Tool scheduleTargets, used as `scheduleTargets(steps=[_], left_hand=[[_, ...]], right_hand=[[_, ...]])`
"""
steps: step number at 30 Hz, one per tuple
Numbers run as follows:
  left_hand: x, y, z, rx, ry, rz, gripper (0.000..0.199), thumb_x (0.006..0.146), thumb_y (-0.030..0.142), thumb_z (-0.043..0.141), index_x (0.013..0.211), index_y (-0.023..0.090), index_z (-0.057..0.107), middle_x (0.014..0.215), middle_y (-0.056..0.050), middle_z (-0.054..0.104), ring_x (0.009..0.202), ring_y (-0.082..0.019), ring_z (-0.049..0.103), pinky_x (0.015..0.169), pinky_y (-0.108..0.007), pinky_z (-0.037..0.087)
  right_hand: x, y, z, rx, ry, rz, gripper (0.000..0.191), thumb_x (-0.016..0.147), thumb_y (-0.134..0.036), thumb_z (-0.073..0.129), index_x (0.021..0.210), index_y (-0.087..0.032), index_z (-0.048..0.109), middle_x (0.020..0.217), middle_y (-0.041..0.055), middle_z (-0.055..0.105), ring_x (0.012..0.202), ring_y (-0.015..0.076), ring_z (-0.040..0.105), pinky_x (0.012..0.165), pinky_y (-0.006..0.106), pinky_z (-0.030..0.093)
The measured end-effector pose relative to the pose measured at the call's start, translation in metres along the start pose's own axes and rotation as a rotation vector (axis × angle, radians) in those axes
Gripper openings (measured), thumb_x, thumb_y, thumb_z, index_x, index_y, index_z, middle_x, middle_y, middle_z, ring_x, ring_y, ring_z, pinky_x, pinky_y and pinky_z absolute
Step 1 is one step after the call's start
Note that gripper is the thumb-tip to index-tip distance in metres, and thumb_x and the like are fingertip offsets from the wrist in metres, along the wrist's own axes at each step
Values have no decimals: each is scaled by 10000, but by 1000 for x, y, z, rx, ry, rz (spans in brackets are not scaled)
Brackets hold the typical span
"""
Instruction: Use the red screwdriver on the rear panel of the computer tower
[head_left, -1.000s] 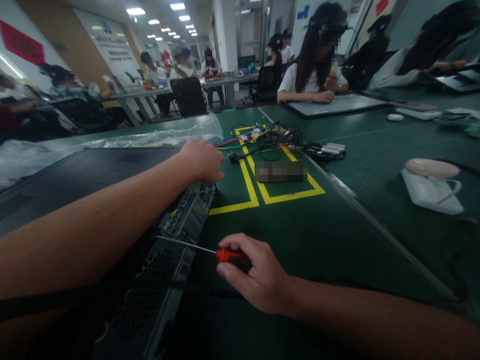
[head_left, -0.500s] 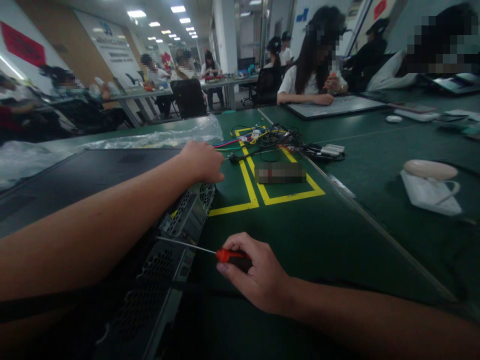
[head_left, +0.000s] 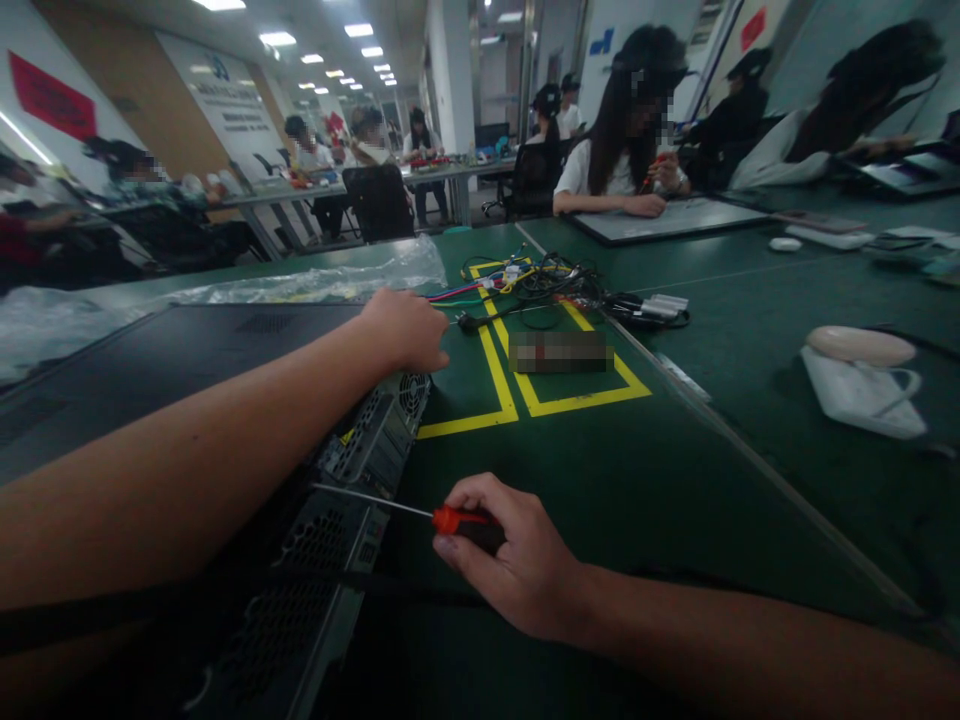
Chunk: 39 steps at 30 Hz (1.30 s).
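My right hand [head_left: 517, 560] is closed round the red and black handle of a screwdriver [head_left: 454, 520]. Its thin shaft points left, and the tip meets the perforated rear side of a dark computer case [head_left: 247, 335] lying flat on the green table. My left hand [head_left: 405, 330] rests at the far rear corner of the case, above a round fan grille. Its fingers are bent down over the edge, and whether they hold anything is hidden. My left forearm crosses over the top of the case.
Tangled cables [head_left: 555, 280] and a black plug [head_left: 469, 321] lie beyond my left hand, near a blurred-out block [head_left: 561, 352] inside yellow tape. Clear plastic wrap [head_left: 390, 268] lies behind the case. A white cup [head_left: 862, 390] is at right. A person works across the table.
Both hands keep nearly the same place and hold. The whole view has shifted slightly. The person across the table has moved the hand with the red tool a little.
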<state>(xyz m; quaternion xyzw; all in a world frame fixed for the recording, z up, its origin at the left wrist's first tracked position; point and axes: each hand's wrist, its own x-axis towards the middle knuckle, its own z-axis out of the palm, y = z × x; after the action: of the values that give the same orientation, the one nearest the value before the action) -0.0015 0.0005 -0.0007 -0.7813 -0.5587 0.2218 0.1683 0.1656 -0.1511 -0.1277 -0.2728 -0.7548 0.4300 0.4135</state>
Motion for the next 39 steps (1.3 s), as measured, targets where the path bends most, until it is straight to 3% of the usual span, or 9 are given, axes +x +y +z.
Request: scheduleTargets(steps=[14,23,29,39], left_hand=[[-2,1,-3,-18,4,4,590,818,526,431,1243,216,698,1255,-172,709,1154,-359,636,876,-483,510],[-2,0,-1,-16,23,29,577,818,522,430,1207,199,709,1248,-181,716,1140,-371,646,856,-496,528],[-2,0,-1,-23,31,29,568,814,503,440,1200,189,715,1226,-189,722,1136,-380,646,850,-501,529],[-2,0,-3,-22,21,31,572,821,512,424,1204,196,709,1240,-187,716,1138,-373,643,843,-490,526]], right_hand=[[-1,-2,1,29,7,26,125,877,-224,675,977,-187,608,803,-9,617,652,120,551,609,241,435],[1,-4,-3,-44,-22,-24,148,959,-281,556,998,-176,654,821,19,627,687,139,561,641,266,449],[0,-2,0,-14,6,32,249,823,-230,707,1033,-214,574,820,-15,631,672,136,562,674,275,471],[0,0,0,-13,11,19,145,855,-213,684,956,-209,580,791,-17,628,647,126,553,667,270,475]])
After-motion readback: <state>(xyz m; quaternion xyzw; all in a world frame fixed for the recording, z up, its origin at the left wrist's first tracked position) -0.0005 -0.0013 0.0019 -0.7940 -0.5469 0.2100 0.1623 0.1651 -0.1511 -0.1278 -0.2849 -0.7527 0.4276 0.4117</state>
